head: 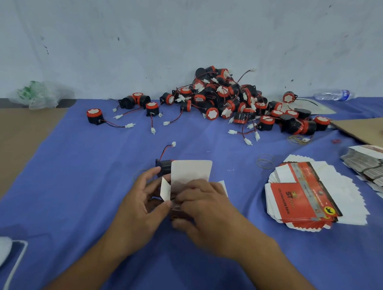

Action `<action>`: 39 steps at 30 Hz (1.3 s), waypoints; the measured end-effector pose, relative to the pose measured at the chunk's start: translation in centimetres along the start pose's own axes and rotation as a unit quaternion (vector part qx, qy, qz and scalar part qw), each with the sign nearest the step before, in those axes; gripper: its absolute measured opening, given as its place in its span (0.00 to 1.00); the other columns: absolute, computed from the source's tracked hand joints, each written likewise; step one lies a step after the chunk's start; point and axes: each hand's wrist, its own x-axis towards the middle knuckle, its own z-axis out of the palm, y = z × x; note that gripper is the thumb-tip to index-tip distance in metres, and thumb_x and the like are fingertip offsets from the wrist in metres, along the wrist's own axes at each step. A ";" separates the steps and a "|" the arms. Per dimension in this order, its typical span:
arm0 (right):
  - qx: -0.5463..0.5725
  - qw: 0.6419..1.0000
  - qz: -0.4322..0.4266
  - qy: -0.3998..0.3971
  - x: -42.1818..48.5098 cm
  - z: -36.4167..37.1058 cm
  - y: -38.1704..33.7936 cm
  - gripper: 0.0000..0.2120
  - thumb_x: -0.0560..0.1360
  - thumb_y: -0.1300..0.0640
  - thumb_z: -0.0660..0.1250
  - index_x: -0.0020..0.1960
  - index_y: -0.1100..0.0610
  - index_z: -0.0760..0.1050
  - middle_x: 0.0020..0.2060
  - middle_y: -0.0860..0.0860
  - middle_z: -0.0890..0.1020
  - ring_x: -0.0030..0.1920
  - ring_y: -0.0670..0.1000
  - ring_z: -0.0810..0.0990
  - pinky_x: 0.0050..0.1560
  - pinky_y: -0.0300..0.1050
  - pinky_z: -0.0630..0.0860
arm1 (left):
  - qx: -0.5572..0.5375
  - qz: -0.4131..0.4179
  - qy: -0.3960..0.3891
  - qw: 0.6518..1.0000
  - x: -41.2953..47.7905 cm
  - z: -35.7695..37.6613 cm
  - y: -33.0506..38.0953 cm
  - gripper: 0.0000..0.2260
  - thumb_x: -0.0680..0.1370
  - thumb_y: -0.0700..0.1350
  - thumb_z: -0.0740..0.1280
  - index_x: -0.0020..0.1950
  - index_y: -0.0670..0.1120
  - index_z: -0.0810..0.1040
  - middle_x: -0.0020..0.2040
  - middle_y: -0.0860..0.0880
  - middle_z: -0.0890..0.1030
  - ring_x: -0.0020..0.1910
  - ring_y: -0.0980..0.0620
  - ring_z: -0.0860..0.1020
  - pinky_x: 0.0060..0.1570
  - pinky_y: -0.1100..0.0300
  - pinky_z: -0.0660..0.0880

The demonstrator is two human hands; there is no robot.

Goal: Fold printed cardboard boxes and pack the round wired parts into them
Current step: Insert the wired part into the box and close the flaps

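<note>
1. The left hand (143, 200) curls round the left side of the box (191, 171), thumb beside a side flap. The right hand (203, 203) curls over the near end, fingers pinching the card. Blur hides the exact hold.
2. The box sits mid-table on the blue cloth (73, 183), half formed, with its white lid flap upright and side flaps splayed. A slipped pinch would probably let it spring flat or crease a flap.
3. A black part (163, 165) touches the box's far-left corner. I cannot tell if it is inside or just behind.
4. Its wire (166, 149) trails away outside the box to a white plug. If the lid closes before the wire is tucked in, it would likely be nipped or hold the lid up.
5. To the right lies a fanned stack of flat boxes (305, 195), holding nothing. A careless forearm could scatter it.
6. Loose rubber bands (265, 161) lie just beyond the stack, and a second bundle (371, 167) lies farther right.
7. The pile (228, 98) of parts rests against the wall, wires tangled. Pulling one out may drag others along.
8. A bottle (333, 94) lies on its side at the far right, its fill unclear.
</note>
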 end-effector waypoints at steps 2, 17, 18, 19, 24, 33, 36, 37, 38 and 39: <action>-0.023 0.999 -0.004 -0.037 0.0 0.0 -0.2 0.14 0.81 0.46 0.60 0.60 0.49 0.80 0.60 0.40 0.78 0.70 0.46 0.64 0.69 0.47 0.57 | 0.021 -0.006 -0.012 1.000 0.0 0.0 -0.1 0.24 0.75 0.35 0.71 0.65 0.55 0.70 0.58 0.60 0.82 0.50 0.57 0.81 0.49 0.69 0.75; -0.024 0.997 -0.011 0.068 0.8 1.6 0.2 0.08 0.77 0.58 0.65 0.43 0.55 0.83 0.43 0.49 0.84 0.58 0.53 0.75 0.63 0.46 0.56 | 0.199 0.147 0.000 0.969 0.1 0.3 -0.6 0.15 0.76 0.46 0.71 0.63 0.53 0.78 0.62 0.62 0.75 0.62 0.73 0.71 0.59 0.79 0.65; 0.002 0.996 -0.018 0.086 0.8 1.6 0.6 0.06 0.75 0.60 0.68 0.40 0.57 0.82 0.40 0.50 0.84 0.54 0.53 0.77 0.60 0.45 0.60 | 0.199 0.144 -0.009 0.969 0.1 0.2 -0.6 0.16 0.75 0.46 0.70 0.63 0.55 0.78 0.62 0.62 0.75 0.61 0.72 0.72 0.58 0.78 0.65; 0.028 0.994 -0.021 0.099 0.8 1.5 0.7 0.05 0.73 0.61 0.70 0.39 0.58 0.81 0.38 0.50 0.84 0.50 0.52 0.77 0.57 0.44 0.64 | 0.198 0.140 -0.018 0.970 0.2 0.2 -0.7 0.17 0.75 0.46 0.68 0.63 0.56 0.77 0.62 0.61 0.75 0.61 0.70 0.72 0.58 0.78 0.66; 0.107 0.988 0.001 0.112 0.6 1.5 0.8 0.05 0.72 0.61 0.72 0.40 0.57 0.76 0.39 0.50 0.80 0.44 0.49 0.73 0.52 0.38 0.68 | 0.177 0.117 -0.041 0.976 0.5 -0.1 -1.1 0.17 0.75 0.49 0.67 0.64 0.63 0.76 0.60 0.63 0.74 0.55 0.59 0.78 0.53 0.67 0.74; 0.168 0.982 0.065 0.060 -0.7 -0.4 1.9 0.09 0.74 0.52 0.72 0.44 0.47 0.70 0.38 0.41 0.78 0.42 0.44 0.77 0.44 0.44 0.77 | 0.216 0.138 -0.098 0.962 0.9 0.3 -1.4 0.16 0.78 0.61 0.60 0.66 0.72 0.71 0.65 0.62 0.71 0.67 0.59 0.70 0.63 0.71 0.66; 0.221 0.970 0.064 0.081 -1.7 -0.5 2.1 0.05 0.74 0.53 0.71 0.45 0.50 0.75 0.39 0.44 0.82 0.41 0.47 0.81 0.43 0.48 0.79 | 0.217 0.168 -0.102 0.956 1.0 1.0 -0.9 0.16 0.79 0.59 0.61 0.67 0.64 0.75 0.67 0.67 0.71 0.68 0.64 0.68 0.64 0.75 0.61; 0.240 0.962 0.074 0.104 -1.8 -0.3 2.0 0.04 0.74 0.53 0.70 0.43 0.50 0.75 0.37 0.44 0.82 0.39 0.47 0.81 0.41 0.48 0.79 | 0.212 0.166 -0.101 0.958 1.0 1.1 -0.8 0.17 0.79 0.58 0.62 0.67 0.61 0.76 0.66 0.68 0.71 0.68 0.65 0.68 0.64 0.76 0.62; 0.259 0.951 0.095 0.138 -1.7 -0.1 1.8 0.04 0.74 0.54 0.69 0.42 0.50 0.75 0.34 0.44 0.81 0.35 0.46 0.79 0.37 0.45 0.78 | 0.205 0.160 -0.100 0.960 1.1 1.1 -0.8 0.17 0.79 0.58 0.64 0.66 0.59 0.77 0.66 0.68 0.72 0.67 0.65 0.69 0.63 0.76 0.62; 0.274 0.936 0.127 0.182 -1.5 0.1 1.7 0.05 0.74 0.54 0.67 0.40 0.50 0.74 0.30 0.44 0.79 0.31 0.46 0.77 0.33 0.43 0.75 | 0.199 0.157 -0.100 0.962 1.1 1.1 -0.8 0.16 0.78 0.58 0.66 0.65 0.58 0.78 0.65 0.68 0.72 0.66 0.66 0.71 0.62 0.76 0.64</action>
